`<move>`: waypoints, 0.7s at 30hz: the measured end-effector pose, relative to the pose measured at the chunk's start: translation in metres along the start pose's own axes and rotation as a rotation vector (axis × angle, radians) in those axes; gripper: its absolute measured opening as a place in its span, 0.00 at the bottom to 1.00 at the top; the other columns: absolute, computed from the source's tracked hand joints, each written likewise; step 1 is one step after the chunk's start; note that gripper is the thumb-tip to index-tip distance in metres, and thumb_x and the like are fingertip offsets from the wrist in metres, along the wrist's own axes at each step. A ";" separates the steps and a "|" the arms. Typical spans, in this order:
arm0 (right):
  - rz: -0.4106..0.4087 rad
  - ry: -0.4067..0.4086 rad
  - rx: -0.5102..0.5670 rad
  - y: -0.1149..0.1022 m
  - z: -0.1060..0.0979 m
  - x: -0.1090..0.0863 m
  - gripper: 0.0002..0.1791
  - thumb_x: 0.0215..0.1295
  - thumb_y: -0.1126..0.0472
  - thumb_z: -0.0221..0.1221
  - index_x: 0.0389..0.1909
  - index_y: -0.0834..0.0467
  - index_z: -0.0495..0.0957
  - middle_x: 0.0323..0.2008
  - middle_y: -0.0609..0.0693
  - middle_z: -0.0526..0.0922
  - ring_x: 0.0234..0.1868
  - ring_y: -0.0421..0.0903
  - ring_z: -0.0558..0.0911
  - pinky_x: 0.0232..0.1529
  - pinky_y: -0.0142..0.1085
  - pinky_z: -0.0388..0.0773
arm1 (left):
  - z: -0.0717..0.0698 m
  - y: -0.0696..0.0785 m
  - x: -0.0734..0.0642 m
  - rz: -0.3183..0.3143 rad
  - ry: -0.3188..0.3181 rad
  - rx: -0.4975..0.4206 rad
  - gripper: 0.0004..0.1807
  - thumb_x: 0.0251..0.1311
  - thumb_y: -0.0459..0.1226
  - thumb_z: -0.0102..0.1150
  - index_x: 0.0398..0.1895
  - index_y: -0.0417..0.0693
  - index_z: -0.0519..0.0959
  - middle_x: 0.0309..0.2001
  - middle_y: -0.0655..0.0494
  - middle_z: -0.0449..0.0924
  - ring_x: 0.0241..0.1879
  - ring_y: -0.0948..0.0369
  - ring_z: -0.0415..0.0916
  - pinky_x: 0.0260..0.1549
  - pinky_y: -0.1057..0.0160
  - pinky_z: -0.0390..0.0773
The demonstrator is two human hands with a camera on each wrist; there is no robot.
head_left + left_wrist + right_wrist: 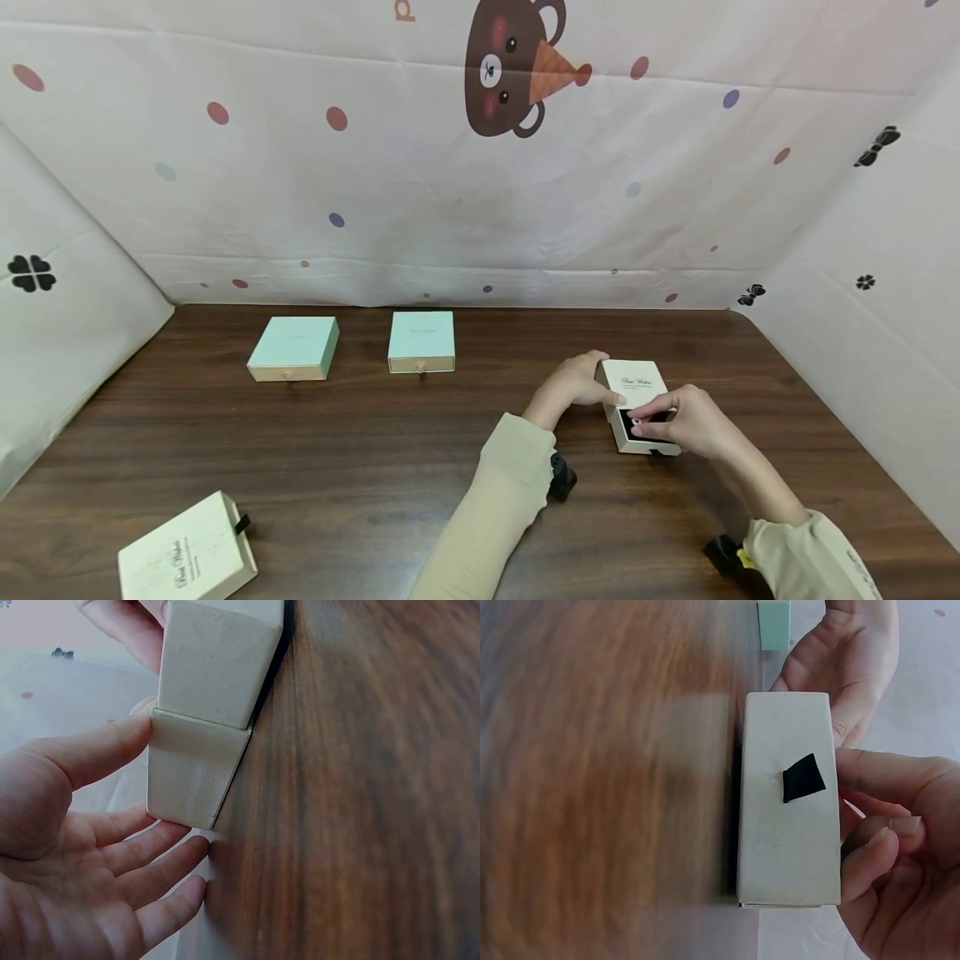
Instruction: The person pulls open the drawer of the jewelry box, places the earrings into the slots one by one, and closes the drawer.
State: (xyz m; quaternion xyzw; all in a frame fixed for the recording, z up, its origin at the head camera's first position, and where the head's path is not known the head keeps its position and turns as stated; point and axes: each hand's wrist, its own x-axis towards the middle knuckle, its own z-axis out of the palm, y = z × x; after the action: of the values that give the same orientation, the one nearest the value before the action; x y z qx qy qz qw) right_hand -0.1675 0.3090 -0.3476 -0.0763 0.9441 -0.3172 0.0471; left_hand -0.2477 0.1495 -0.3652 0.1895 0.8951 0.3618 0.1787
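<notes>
A cream-white drawer box with black lettering lies at the right of the table, its drawer pulled partway out toward the person. The left hand grips the sleeve, thumb on top and fingers round the far left end, as the left wrist view also shows. Over the black-lined drawer, the right hand pinches a small, shiny piece of jewellery between thumb and fingers. Its exact kind is too small to tell. A black ribbon tab sticks out of the drawer's front in the right wrist view.
Two mint-green drawer boxes, one at the back left and one nearer the middle, stand shut. Another cream box with a black tab lies at the front left. Printed white cloth walls the table's back and sides.
</notes>
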 end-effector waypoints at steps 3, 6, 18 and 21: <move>-0.014 0.020 -0.016 0.000 0.000 0.000 0.10 0.48 0.61 0.68 0.32 0.60 0.85 0.25 0.49 0.83 0.06 0.35 0.62 0.10 0.33 0.66 | 0.000 0.000 0.000 0.001 -0.001 0.002 0.40 0.46 0.48 0.68 0.64 0.55 0.64 0.61 0.59 0.67 0.60 0.61 0.63 0.54 0.62 0.66; -0.026 0.034 -0.037 0.000 0.001 0.000 0.09 0.47 0.62 0.68 0.31 0.60 0.85 0.24 0.49 0.82 0.06 0.35 0.63 0.10 0.33 0.66 | 0.000 0.000 0.000 0.006 -0.001 0.003 0.40 0.46 0.48 0.68 0.64 0.55 0.64 0.61 0.59 0.67 0.60 0.61 0.63 0.53 0.63 0.66; -0.092 0.047 -0.107 0.001 0.003 0.000 0.07 0.45 0.62 0.69 0.27 0.59 0.86 0.24 0.47 0.84 0.16 0.32 0.67 0.17 0.30 0.65 | 0.000 0.001 -0.001 0.003 0.002 -0.003 0.39 0.46 0.47 0.68 0.64 0.54 0.64 0.61 0.59 0.67 0.60 0.62 0.63 0.54 0.64 0.65; -0.136 0.050 -0.128 0.001 0.004 0.000 0.06 0.44 0.63 0.69 0.26 0.58 0.86 0.23 0.46 0.83 0.18 0.31 0.68 0.18 0.29 0.66 | 0.000 0.000 -0.001 0.002 0.003 -0.003 0.39 0.46 0.47 0.68 0.64 0.54 0.64 0.61 0.59 0.67 0.60 0.62 0.63 0.54 0.64 0.65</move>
State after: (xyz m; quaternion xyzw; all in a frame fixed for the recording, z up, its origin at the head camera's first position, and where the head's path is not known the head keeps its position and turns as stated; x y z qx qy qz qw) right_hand -0.1675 0.3073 -0.3511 -0.1351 0.9560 -0.2605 -0.0028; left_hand -0.2469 0.1493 -0.3647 0.1894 0.8946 0.3637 0.1773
